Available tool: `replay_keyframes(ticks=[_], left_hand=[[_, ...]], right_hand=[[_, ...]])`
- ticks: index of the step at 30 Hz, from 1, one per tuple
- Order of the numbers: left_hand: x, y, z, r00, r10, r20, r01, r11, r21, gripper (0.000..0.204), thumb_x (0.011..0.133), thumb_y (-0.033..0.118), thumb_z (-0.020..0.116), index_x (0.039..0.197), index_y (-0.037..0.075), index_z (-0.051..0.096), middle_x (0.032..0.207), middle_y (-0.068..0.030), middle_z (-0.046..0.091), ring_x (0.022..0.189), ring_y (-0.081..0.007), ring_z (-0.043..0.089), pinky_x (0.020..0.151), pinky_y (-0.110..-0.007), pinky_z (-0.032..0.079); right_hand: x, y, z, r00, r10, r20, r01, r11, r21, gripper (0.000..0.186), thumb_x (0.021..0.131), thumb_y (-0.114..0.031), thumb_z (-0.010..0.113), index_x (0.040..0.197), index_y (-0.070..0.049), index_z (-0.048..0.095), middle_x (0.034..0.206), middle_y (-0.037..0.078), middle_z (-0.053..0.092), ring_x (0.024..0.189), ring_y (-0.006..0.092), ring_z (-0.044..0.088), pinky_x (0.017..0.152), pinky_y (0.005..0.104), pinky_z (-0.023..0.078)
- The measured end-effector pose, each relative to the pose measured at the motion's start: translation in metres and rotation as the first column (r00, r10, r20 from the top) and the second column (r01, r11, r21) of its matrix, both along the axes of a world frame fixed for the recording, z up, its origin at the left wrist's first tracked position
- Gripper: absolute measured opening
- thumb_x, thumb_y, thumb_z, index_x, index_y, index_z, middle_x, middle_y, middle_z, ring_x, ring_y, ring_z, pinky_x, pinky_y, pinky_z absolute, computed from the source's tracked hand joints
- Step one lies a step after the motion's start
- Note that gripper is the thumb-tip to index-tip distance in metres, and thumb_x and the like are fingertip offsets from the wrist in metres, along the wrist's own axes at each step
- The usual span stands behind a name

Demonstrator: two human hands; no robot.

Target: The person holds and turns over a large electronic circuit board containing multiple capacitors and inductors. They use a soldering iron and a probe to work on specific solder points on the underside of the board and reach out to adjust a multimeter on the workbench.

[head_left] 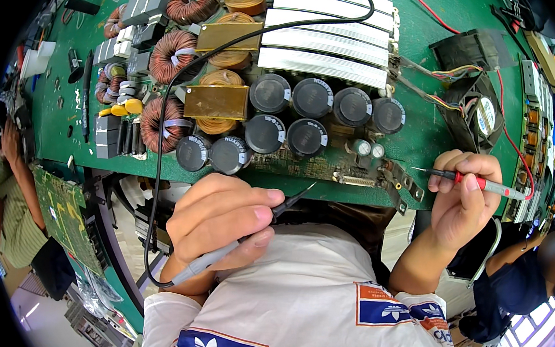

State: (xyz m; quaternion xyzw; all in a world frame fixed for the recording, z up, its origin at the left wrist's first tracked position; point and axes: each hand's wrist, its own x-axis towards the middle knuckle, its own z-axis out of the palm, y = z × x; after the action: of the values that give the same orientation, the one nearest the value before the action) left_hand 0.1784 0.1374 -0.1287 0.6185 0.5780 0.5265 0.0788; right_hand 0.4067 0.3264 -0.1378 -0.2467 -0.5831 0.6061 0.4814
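My left hand (pixel 222 218) is closed around a grey and black test probe (pixel 208 264), its metal tip pointing up and right, short of the board's near edge. In my right hand (pixel 468 195) is a red test probe (pixel 498 188) with a black front part, its tip pointing left, close to the board's right corner. Between and beyond the hands lies a large power circuit board (pixel 291 165). It carries black cylindrical capacitors (pixel 311 98), copper-wound toroid coils (pixel 164 125), yellow-wrapped transformers (pixel 216 102) and silver heat sinks (pixel 327 40). Neither probe tip appears to touch a part.
The black probe lead (pixel 157 183) arches over the board. Two black fans (pixel 475 111) on wires sit at the right of the green bench mat (pixel 421 87). Another board (pixel 530 148) lies farther right. Co-workers (pixel 544 266) sit at both sides. A green circuit board (pixel 59 212) stands at left.
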Motion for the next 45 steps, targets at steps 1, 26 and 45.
replay_keyframes(ticks=[1, 26, 45], left_hand=[[0.000, -0.001, -0.002, 1.000, 0.021, -0.005, -0.021, 1.000, -0.001, 0.020, 0.089, 0.019, 0.070, 0.101, 0.005, 0.062, 0.087, -0.0179, 0.072, 0.066, -0.0266, 0.062, 0.060, -0.035, 0.051], [-0.009, -0.022, -0.014, 0.999, 0.029, -0.032, -0.028, 0.999, 0.029, 0.030, 0.075, 0.003, 0.077, 0.101, 0.001, 0.062, 0.101, -0.0186, 0.071, 0.075, -0.0258, 0.065, 0.056, -0.030, 0.051], [-0.020, -0.045, -0.019, 0.992, 0.111, -0.054, -0.110, 0.994, 0.011, 0.033, 0.083, 0.011, 0.075, 0.111, 0.005, 0.060, 0.106, -0.0191, 0.070, 0.083, -0.0306, 0.067, 0.076, -0.047, 0.053]], right_hand=[[0.000, 0.001, 0.001, 1.000, 0.000, -0.004, 0.000, 1.000, 0.000, 0.016, 0.089, -0.010, 0.055, 0.094, 0.006, 0.053, 0.066, 0.012, 0.052, 0.057, 0.0190, 0.052, 0.052, 0.0297, 0.044], [-0.004, 0.004, 0.002, 0.997, 0.078, 0.027, -0.079, 0.997, 0.023, 0.023, 0.094, -0.018, 0.057, 0.099, 0.003, 0.050, 0.068, 0.012, 0.052, 0.058, 0.0183, 0.048, 0.053, 0.0283, 0.042], [-0.001, 0.007, 0.000, 0.994, 0.109, 0.031, -0.111, 0.993, 0.043, 0.022, 0.094, -0.016, 0.056, 0.100, 0.004, 0.050, 0.068, 0.011, 0.052, 0.059, 0.0189, 0.048, 0.054, 0.0291, 0.040]])
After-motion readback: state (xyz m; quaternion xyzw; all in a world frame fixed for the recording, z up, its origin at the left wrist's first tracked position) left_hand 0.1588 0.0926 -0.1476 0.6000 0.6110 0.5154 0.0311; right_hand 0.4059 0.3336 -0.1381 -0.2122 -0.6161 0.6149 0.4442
